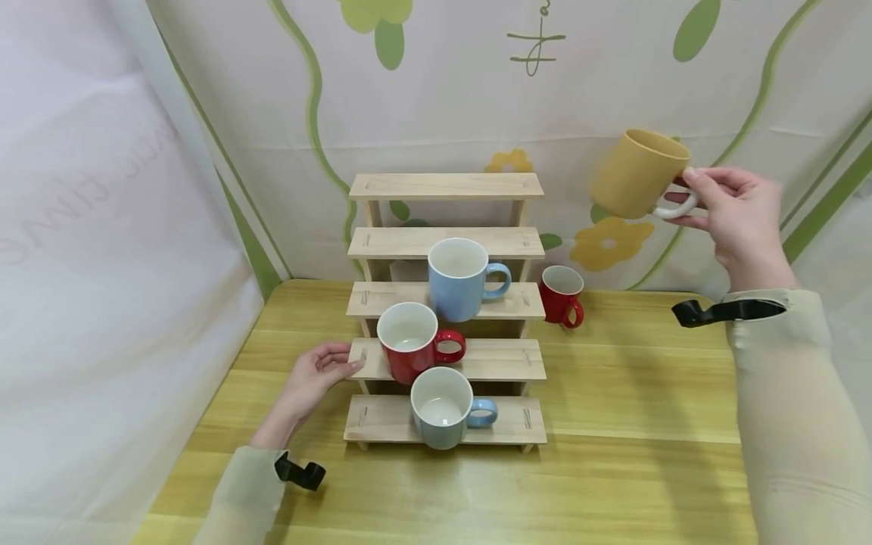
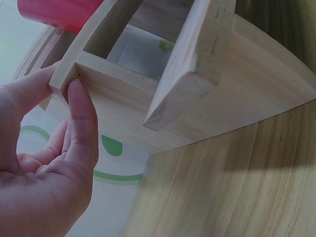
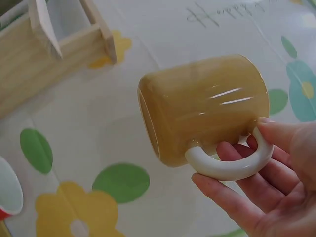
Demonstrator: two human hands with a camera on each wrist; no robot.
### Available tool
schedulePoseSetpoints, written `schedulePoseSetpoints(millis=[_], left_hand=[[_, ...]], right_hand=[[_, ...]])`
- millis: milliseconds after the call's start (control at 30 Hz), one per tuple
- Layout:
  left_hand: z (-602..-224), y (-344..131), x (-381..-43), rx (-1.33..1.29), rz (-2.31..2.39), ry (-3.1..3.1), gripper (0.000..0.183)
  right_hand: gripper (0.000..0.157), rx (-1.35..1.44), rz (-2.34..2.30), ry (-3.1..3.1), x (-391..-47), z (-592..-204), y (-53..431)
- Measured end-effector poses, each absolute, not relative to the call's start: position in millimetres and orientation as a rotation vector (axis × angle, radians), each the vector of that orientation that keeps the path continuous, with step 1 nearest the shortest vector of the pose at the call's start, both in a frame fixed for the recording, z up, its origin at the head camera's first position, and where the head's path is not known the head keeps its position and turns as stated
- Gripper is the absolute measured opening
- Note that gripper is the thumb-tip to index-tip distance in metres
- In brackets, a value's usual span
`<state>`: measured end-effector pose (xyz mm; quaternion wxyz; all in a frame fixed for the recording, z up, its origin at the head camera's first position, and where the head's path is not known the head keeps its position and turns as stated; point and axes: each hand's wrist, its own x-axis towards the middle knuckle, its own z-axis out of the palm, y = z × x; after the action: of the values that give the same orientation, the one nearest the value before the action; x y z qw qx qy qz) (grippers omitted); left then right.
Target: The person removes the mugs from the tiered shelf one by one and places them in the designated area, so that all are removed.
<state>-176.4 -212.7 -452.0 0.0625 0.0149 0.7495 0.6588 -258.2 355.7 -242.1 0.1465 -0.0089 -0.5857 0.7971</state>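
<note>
My right hand holds a yellow mug by its white handle, up in the air to the right of a wooden stepped shelf. In the right wrist view, fingers pass through the handle and the thumb presses on its top. At the shelf's left side, my left hand pinches the end of the second-lowest board between thumb and finger. A light-blue mug stands on the middle step, a red mug on the step below, and a grey-blue mug on the lowest.
Another red mug stands on the wooden table, right of the shelf near the back. A white cloth with printed flowers hangs behind. The top two steps carry no mug.
</note>
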Motion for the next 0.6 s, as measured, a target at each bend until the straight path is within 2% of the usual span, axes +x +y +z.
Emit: schedulePoseSetpoints(millis=[167, 600], left_hand=[[-451, -213, -177, 0.047, 1.991, 2.263, 0.044], [-453, -213, -177, 0.056, 1.990, 2.265, 0.043]], right_hand=[[0.037, -0.136, 2.274, -1.685, -255, -253, 376], [0.032, -0.253, 2.188, -1.703, -247, -296, 404]])
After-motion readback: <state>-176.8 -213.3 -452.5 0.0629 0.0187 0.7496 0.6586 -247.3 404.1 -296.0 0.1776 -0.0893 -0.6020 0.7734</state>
